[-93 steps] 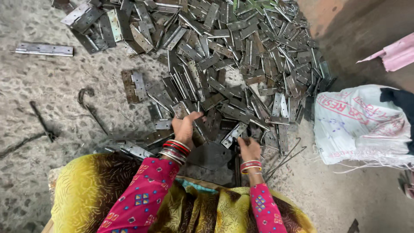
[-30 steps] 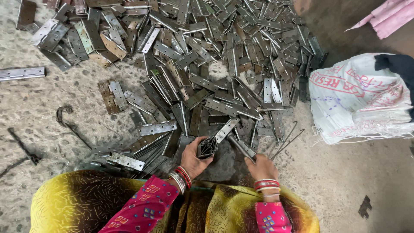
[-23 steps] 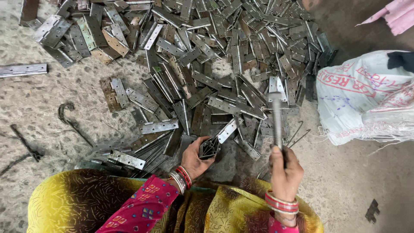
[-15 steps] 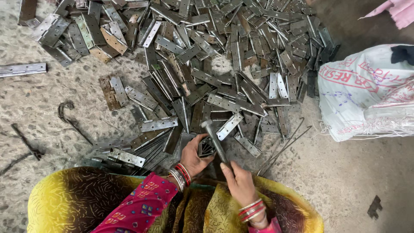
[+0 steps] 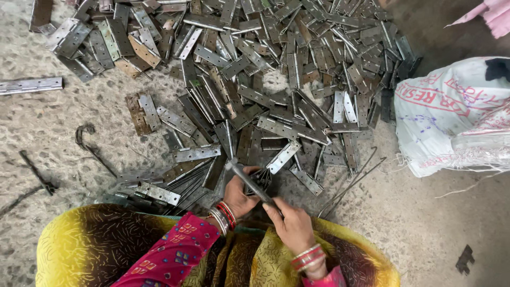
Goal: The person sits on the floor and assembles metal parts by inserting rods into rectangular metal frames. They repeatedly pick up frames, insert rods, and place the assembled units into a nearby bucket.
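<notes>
My right hand (image 5: pixel 293 227) pinches the near end of a long grey metal hinge (image 5: pixel 249 182) in its fingers. My left hand (image 5: pixel 240 192) curls closed beneath its middle. Beyond my fingers spreads the heap of grey steel hinges (image 5: pixel 276 69) on the concrete floor (image 5: pixel 425 212).

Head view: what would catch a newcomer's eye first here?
A big heap of metal hinges covers the floor ahead. Low in the middle, the right hand holds a metal rod slanted up-left across the left hand. A white printed sack lies at the right edge.
</notes>
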